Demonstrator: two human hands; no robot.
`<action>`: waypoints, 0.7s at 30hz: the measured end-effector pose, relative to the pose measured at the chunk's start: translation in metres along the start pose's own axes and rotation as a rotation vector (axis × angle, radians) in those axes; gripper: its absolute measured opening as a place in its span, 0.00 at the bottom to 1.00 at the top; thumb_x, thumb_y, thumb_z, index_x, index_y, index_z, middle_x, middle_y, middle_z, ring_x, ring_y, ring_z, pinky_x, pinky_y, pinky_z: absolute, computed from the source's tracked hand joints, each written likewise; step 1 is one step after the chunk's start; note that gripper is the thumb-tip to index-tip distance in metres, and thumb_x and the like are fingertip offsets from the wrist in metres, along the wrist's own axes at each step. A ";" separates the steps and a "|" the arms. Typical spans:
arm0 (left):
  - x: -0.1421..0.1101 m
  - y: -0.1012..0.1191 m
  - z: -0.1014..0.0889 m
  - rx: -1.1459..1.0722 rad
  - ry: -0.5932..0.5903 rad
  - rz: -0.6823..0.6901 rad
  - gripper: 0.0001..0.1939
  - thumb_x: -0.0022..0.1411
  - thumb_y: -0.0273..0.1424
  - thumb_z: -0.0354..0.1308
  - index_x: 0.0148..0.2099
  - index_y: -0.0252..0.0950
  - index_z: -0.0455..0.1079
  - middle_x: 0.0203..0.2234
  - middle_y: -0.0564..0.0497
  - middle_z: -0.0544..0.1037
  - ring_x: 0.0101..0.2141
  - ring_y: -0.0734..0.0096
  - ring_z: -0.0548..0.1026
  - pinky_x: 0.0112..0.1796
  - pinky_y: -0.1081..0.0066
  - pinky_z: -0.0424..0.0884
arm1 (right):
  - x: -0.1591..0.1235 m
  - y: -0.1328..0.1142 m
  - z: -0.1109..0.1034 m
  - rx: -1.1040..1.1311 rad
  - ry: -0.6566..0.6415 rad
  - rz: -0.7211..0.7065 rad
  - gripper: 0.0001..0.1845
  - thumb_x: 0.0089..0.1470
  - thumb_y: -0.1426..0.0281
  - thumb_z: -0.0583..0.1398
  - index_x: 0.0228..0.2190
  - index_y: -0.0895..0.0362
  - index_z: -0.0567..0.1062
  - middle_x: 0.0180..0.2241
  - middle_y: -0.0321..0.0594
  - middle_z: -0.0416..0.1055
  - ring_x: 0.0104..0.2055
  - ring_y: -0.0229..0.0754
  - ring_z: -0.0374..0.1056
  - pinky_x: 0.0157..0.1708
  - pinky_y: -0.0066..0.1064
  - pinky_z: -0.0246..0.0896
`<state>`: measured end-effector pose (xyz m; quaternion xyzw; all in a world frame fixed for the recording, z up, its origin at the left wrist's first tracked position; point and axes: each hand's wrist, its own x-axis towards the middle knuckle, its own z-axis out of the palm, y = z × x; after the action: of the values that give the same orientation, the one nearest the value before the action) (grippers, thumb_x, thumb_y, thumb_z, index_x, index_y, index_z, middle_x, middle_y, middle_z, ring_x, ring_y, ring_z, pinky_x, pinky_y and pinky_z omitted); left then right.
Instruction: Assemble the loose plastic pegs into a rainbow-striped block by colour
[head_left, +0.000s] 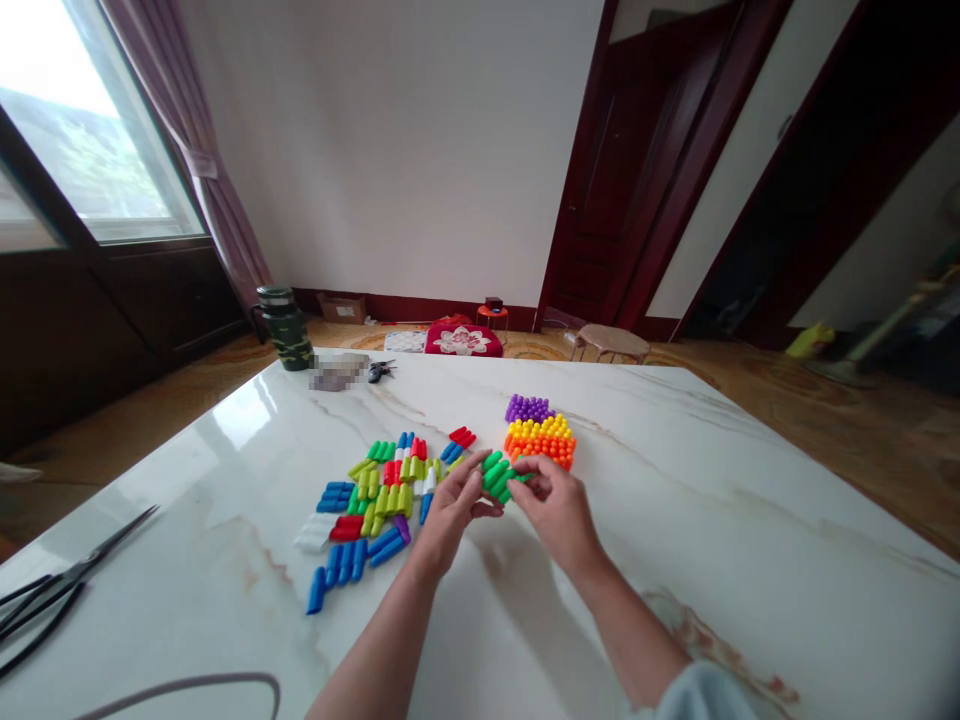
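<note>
Between my two hands, just above the table, is a small cluster of green plastic bullet-shaped pieces (496,476). My left hand (456,505) grips the cluster from its left side, thumb and fingers closed on it. From the right, my right hand (553,505) pinches the same cluster with thumb and forefinger. Left of my hands lie loose bullet-shaped pieces (386,498) in blue, red, lime, green, white and purple, many side by side in short rows. Beyond my right hand stand sorted blocks of purple pieces (527,408), yellow pieces (538,429) and orange pieces (561,451).
Black-handled scissors (71,580) lie at the table's left edge, near a grey cable (202,682). Toward the far left corner are a camouflage flask (283,330), a blurred-out item (337,371) and small pliers (380,371). A stool (611,342) stands beyond the table (697,520).
</note>
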<state>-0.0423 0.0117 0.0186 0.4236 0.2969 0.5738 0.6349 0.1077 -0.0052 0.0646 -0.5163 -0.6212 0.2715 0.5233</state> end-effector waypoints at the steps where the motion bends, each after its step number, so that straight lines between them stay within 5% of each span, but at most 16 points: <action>1: 0.001 -0.001 -0.002 -0.026 0.026 0.004 0.27 0.56 0.43 0.64 0.54 0.35 0.68 0.35 0.46 0.77 0.26 0.73 0.75 0.30 0.71 0.76 | -0.002 0.004 0.017 0.063 0.052 0.054 0.11 0.48 0.64 0.63 0.34 0.57 0.75 0.30 0.40 0.76 0.25 0.39 0.70 0.26 0.30 0.67; 7: 0.010 -0.004 -0.014 -0.126 0.271 0.069 0.24 0.49 0.39 0.70 0.45 0.34 0.68 0.28 0.53 0.75 0.23 0.78 0.73 0.25 0.77 0.73 | -0.006 0.028 0.078 0.472 0.182 0.283 0.20 0.46 0.59 0.66 0.37 0.58 0.72 0.28 0.39 0.74 0.28 0.41 0.69 0.26 0.30 0.66; 14: 0.013 -0.003 -0.018 -0.202 0.396 0.124 0.22 0.50 0.39 0.69 0.43 0.34 0.69 0.24 0.55 0.71 0.23 0.80 0.70 0.23 0.81 0.70 | -0.005 0.032 0.075 0.616 0.178 0.229 0.12 0.48 0.63 0.64 0.30 0.56 0.69 0.22 0.28 0.64 0.21 0.31 0.57 0.21 0.23 0.53; 18: 0.011 0.001 -0.020 -0.135 0.447 0.129 0.22 0.52 0.42 0.67 0.45 0.33 0.71 0.26 0.54 0.72 0.22 0.82 0.66 0.20 0.82 0.64 | 0.000 0.034 0.072 0.586 0.219 0.297 0.15 0.52 0.62 0.61 0.41 0.54 0.70 0.26 0.30 0.67 0.22 0.32 0.60 0.21 0.24 0.55; 21: 0.008 0.005 -0.019 0.049 0.442 0.154 0.19 0.56 0.42 0.62 0.43 0.33 0.71 0.24 0.55 0.70 0.20 0.81 0.64 0.19 0.82 0.62 | 0.000 0.033 0.072 0.490 0.104 0.284 0.16 0.55 0.61 0.58 0.43 0.55 0.73 0.28 0.34 0.69 0.22 0.33 0.59 0.19 0.25 0.54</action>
<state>-0.0593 0.0232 0.0151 0.3243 0.4095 0.6919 0.4984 0.0527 0.0204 0.0135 -0.4694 -0.4307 0.4573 0.6205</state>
